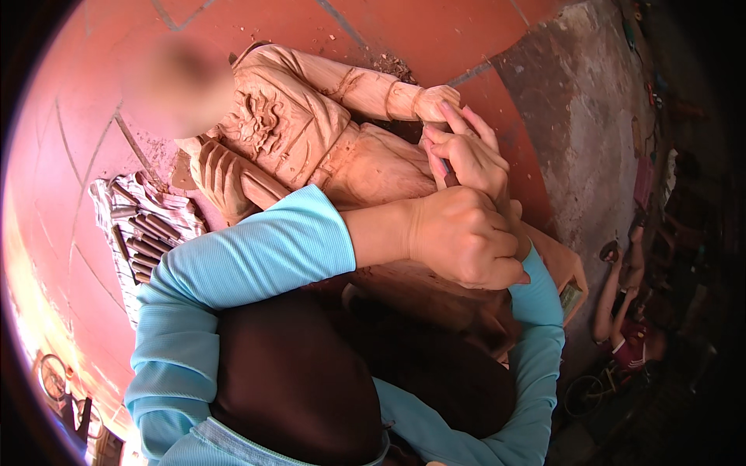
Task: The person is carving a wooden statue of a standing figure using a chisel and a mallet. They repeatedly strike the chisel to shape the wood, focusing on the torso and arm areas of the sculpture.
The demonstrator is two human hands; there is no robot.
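Head view: pale-brown carved wooden figure (342, 147), chest up, folded robe, raised chest relief; lies just beyond the hands. Left hand (470, 241) fisted, right hand (475, 159) against it, both closed around a mostly hidden dark tool (451, 177). Tiled floor (435, 39) opens past the figure's far arm; tool-strewn striped cloth (109, 213) left.

Pretty sure this is a woodcarving workshop, kinda rough and ready, working right down on the floor. There's a big carved wooden figure (381, 159) lying on red tiles (85, 155), wood chips (392, 67) by its far edge, and a bunch of dark-handled tools (148, 237) lined up on a striped cloth (177, 208). Bare concrete (579, 101) off right, plus a bike (53, 377) at lower left.
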